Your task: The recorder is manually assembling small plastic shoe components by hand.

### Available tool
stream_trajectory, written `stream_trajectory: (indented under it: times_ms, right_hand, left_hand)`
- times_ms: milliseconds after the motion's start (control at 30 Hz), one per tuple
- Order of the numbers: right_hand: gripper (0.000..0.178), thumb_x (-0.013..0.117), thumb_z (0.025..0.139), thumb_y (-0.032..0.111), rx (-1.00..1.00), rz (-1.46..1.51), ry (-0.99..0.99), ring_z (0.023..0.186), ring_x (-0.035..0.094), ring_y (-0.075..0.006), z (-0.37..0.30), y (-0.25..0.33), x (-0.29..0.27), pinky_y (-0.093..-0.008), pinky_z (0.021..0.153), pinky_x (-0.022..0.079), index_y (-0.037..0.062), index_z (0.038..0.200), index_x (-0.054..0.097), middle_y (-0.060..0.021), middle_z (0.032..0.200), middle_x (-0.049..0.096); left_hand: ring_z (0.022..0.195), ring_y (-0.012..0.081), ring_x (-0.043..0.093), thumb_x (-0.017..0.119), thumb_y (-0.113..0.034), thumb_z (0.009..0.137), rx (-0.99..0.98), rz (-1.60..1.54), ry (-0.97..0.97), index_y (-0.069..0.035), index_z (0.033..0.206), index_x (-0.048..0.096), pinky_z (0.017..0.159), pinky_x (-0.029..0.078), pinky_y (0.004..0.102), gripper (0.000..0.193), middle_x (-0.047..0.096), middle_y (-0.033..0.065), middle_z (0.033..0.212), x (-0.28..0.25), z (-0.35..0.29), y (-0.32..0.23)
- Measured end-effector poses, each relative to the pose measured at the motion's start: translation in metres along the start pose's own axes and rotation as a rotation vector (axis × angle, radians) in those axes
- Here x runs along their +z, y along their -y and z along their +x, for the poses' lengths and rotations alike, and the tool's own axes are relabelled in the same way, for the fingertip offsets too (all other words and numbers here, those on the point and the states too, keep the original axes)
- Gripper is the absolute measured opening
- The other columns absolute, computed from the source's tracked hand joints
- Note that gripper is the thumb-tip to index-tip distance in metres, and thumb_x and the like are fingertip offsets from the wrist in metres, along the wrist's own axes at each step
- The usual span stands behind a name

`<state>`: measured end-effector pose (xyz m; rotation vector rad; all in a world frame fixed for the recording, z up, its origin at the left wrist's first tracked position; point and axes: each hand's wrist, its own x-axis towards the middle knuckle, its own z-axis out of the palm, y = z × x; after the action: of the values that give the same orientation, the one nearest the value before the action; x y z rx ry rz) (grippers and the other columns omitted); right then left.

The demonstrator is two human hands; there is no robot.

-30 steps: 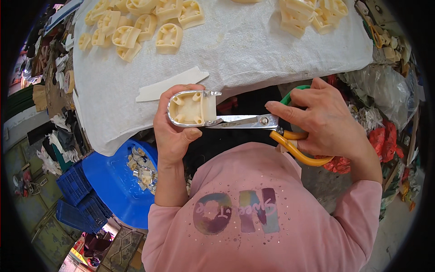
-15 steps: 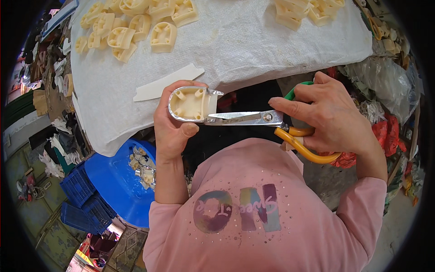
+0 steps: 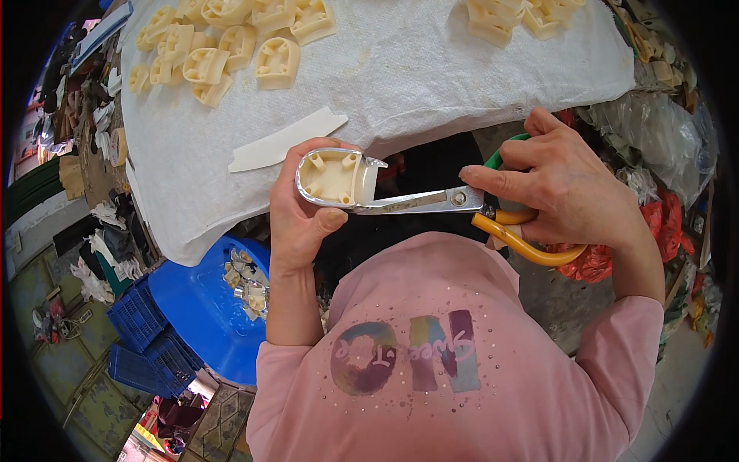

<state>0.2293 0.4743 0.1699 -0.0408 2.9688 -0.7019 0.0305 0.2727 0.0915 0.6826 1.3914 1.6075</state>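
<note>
My left hand (image 3: 296, 219) is closed round a cream plastic U-shaped piece, like a shoe heel (image 3: 329, 177), with its hollow side and inner pegs facing up. Shiny silver material wraps the heel's rim, and a loose silver end sticks out on the right. In my right hand (image 3: 558, 185) are scissors (image 3: 431, 202) with an orange grip and some green on the other handle. Their blades lie pressed together, pointing left, and the tips touch the silver edge at the heel's lower right corner. Some right-hand fingers are hidden behind the handles.
A white woven sheet (image 3: 431, 85) covers the table ahead, bearing several cream heels (image 3: 277, 63) and a white strip (image 3: 289, 140). Down on the left, a blue tub (image 3: 196, 308) holds silver-covered pieces beside blue crates (image 3: 154, 362). Clear plastic (image 3: 654, 135) and red bags (image 3: 670, 223) lie right.
The scissor blades, slightly apart before, have come together at the heel's edge. Both hands, with the heel and scissors, have shifted a little to the right.
</note>
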Motion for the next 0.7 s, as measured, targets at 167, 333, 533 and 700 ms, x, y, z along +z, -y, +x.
stream_trajectory:
  times_ms: [167,333,533,700]
  right_hand:
    - [0.039,0.074,0.068,0.027,-0.026,-0.011,-0.016,0.052,0.048,-0.0188,0.001,-0.003,0.006,-0.032,0.068,0.036,0.0126,0.102,0.061,-0.0007,0.058,0.045]
    - [0.041,0.074,0.067,0.03,-0.056,-0.031,-0.042,0.051,0.047,-0.0179,0.001,-0.002,0.013,-0.0308,0.063,0.036,0.0117,0.101,0.06,-0.0002,0.058,0.044]
    - [0.042,0.075,0.065,0.034,-0.066,-0.065,-0.091,0.049,0.044,-0.0171,-0.001,-0.002,0.024,-0.0316,0.057,0.036,0.0109,0.098,0.06,0.0006,0.058,0.046]
    - [0.048,0.077,0.062,0.036,-0.004,-0.013,-0.086,0.054,0.047,-0.0192,0.0,-0.002,0.028,-0.0313,0.059,0.036,0.0132,0.101,0.061,0.0002,0.061,0.049]
  left_hand:
    - [0.102,0.018,0.057,0.083,-0.049,0.058,-0.004,-0.02,-0.034,0.003,0.12,0.043,0.088,0.046,0.0294,0.09,0.057,0.0126,0.111,0.003,0.0,0.001]
    - [0.102,0.0168,0.056,0.082,-0.051,0.059,-0.005,-0.037,-0.047,0.003,0.121,0.042,0.088,0.045,0.0286,0.091,0.056,0.0114,0.111,0.002,-0.001,0.003]
    - [0.102,0.0164,0.055,0.081,-0.051,0.06,-0.013,-0.052,-0.044,0.003,0.121,0.041,0.088,0.045,0.0283,0.091,0.056,0.0103,0.11,-0.002,0.0,0.005]
    - [0.104,0.0167,0.055,0.081,-0.05,0.062,-0.005,-0.137,-0.041,0.003,0.122,0.041,0.09,0.044,0.029,0.09,0.055,0.0102,0.112,-0.003,0.001,0.006]
